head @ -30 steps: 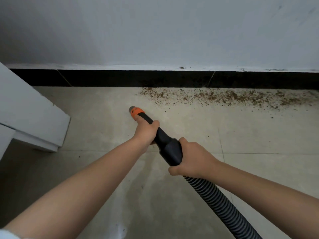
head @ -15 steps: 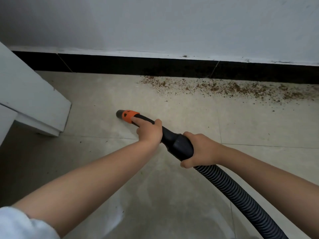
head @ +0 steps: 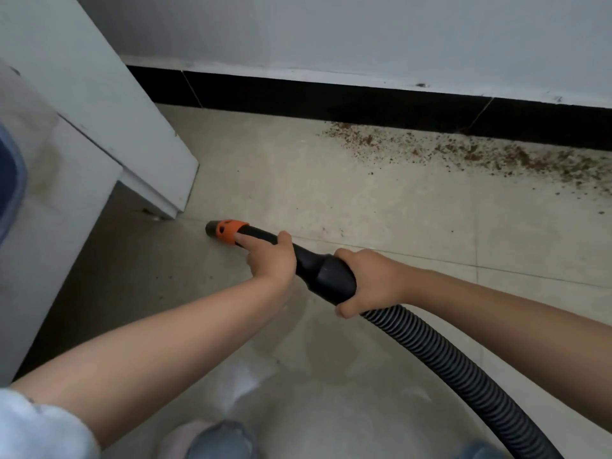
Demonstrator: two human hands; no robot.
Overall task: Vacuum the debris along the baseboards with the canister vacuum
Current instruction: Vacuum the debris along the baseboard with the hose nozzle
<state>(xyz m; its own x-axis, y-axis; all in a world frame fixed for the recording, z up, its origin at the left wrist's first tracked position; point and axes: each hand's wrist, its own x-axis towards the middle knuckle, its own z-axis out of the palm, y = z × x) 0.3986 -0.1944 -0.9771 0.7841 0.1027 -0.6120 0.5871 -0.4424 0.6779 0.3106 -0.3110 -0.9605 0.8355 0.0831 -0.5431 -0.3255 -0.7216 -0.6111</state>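
A black vacuum wand ends in an orange-collared nozzle point(head: 222, 230) that points left, low over the beige tiles near the cabinet corner. My left hand point(head: 270, 256) grips the thin front of the wand, its index finger stretched along the tube toward the orange collar. My right hand point(head: 371, 280) holds the thick black cuff point(head: 331, 276) where the ribbed hose point(head: 457, 369) joins. Brown debris point(head: 470, 154) lies scattered along the black baseboard point(head: 331, 97) at the upper right, well away from the nozzle.
A white cabinet point(head: 109, 104) stands at the left, its lower corner just beyond the nozzle. The hose trails off to the lower right. My knee in blue jeans point(head: 218, 438) shows at the bottom. A few dark specks dot the tiles near the cabinet.
The nozzle has swung left and away from the baseboard toward the cabinet corner, both hands still holding the wand. My view has shifted left, so the debris now sits farther right.
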